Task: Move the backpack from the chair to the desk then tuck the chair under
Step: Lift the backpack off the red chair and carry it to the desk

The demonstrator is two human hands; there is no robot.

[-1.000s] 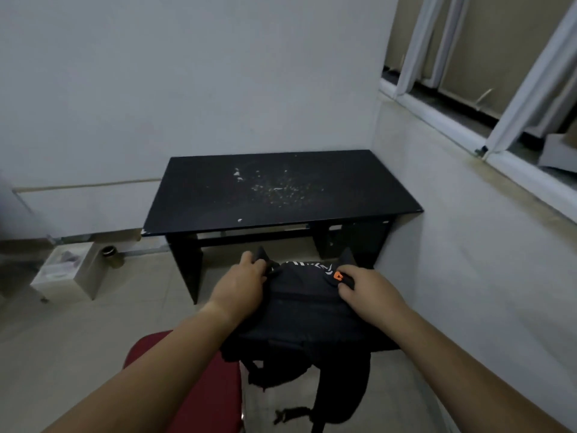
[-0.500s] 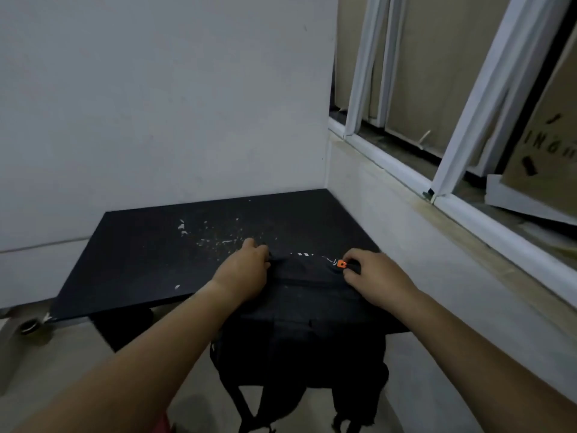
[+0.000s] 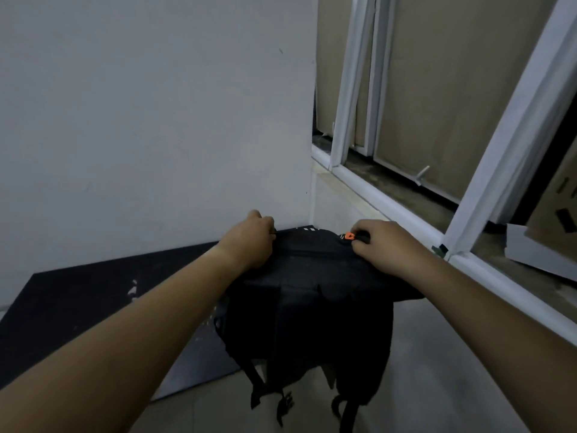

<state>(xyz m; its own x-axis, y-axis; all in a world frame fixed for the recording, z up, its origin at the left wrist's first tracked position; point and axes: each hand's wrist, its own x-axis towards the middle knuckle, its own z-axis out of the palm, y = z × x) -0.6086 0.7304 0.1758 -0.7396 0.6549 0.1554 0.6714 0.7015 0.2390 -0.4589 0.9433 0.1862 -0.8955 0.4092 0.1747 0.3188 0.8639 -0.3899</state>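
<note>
Both hands clamp the top edge of the backpack (image 3: pixel 307 310); my left hand (image 3: pixel 249 240) bunches the fabric at the left corner, fingers curled shut over it, and my right hand (image 3: pixel 385 246) pinches the right corner beside an orange tab (image 3: pixel 350 235); the bag hangs down from that grip, long axis near vertical, straps (image 3: pixel 282 401) dangling loose below over the floor; the desk (image 3: pixel 78 304) lies under and to the left, its black top running from the far wall toward the near left, and the bag's upper part sits over the right end of it while the lower part hangs off the near edge; so the setting-down spot is forward and slightly left of my grip; neither hand is clearly nearer; both arms reach out nearly straight, wrists level, palms down; the chair is out of view.
</note>
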